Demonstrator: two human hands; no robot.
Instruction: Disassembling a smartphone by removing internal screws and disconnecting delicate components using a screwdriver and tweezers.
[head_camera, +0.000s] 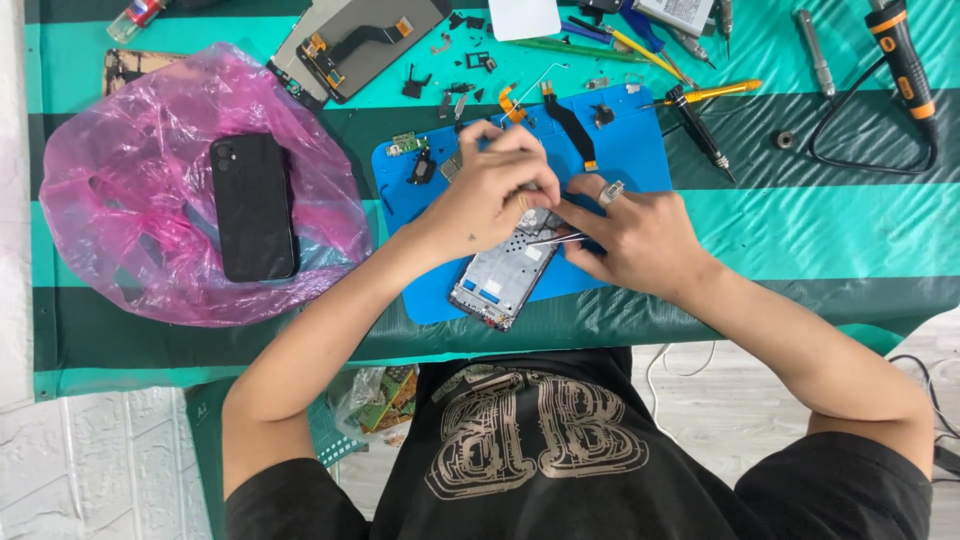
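Two hands on a phone frame (497, 278): left hand (490, 190) pinching it, right hand (630, 235) gripping tweezers (555, 238).

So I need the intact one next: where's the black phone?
In the head view, the black phone lies face down on the pink plastic bag, left of the blue mat.

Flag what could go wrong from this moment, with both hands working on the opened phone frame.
1. The right hand holds thin metal tweezers over the phone frame; a slip might scratch or short small parts.
2. The frame overhangs the near edge of the blue mat close to the table edge, so a nudge from the left hand might push it off.
3. Tiny loose parts lie scattered above the mat and could easily be swept away.
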